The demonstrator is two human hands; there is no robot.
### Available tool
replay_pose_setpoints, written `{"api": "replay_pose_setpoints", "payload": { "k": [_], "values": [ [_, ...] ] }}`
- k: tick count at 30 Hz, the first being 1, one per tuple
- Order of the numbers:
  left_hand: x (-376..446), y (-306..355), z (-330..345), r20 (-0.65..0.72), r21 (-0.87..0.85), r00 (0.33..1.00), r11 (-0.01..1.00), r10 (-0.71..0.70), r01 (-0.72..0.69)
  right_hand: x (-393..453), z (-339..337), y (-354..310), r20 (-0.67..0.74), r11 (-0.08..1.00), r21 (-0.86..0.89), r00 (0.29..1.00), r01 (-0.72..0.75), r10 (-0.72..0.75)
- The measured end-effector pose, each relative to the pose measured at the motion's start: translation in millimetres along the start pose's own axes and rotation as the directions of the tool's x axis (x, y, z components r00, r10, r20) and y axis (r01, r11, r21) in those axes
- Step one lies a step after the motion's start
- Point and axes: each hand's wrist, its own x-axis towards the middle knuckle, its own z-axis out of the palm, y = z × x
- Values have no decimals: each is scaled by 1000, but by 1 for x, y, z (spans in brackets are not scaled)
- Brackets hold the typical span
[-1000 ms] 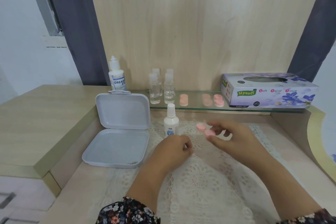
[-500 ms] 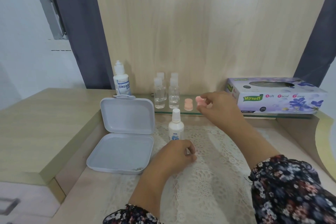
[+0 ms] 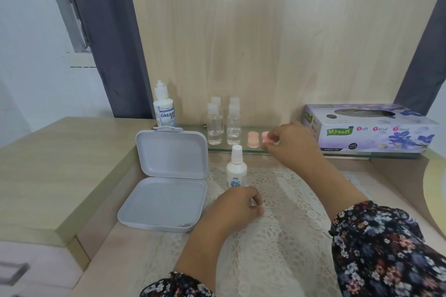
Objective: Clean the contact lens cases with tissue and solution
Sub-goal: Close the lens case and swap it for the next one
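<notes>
My right grip (image 3: 287,142) pinches a pink lens case (image 3: 266,137) at the glass shelf (image 3: 301,153), just beside another pink case (image 3: 253,139) already lying there; I judge I am setting this one down with it. My left hand (image 3: 237,205) rests curled on the lace mat (image 3: 277,236); what it holds, if anything, I cannot tell. The spray bottle (image 3: 236,167) stands just behind it, close for use. Clear bottles (image 3: 223,123) crowd the shelf to the left, the tissue box (image 3: 369,128) to the right.
</notes>
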Motion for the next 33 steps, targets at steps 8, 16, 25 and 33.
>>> {"api": "replay_pose_setpoints", "payload": {
  "k": [8,16,25,33],
  "values": [
    [0,0,0,6,-9,1000,1000,-10,10,-2,0,1,-33,1000,9,999,22,-22],
    [1,-1,1,9,-15,1000,1000,-19,19,-10,-11,16,-99,995,-8,990,-102,101],
    [0,-1,0,7,-11,1000,1000,-14,14,-13,-6,16,-77,971,-205,991,-123,109],
    [0,0,0,17,-21,1000,1000,-13,13,-16,-6,18,-100,983,-140,989,-121,108]
  ]
}}
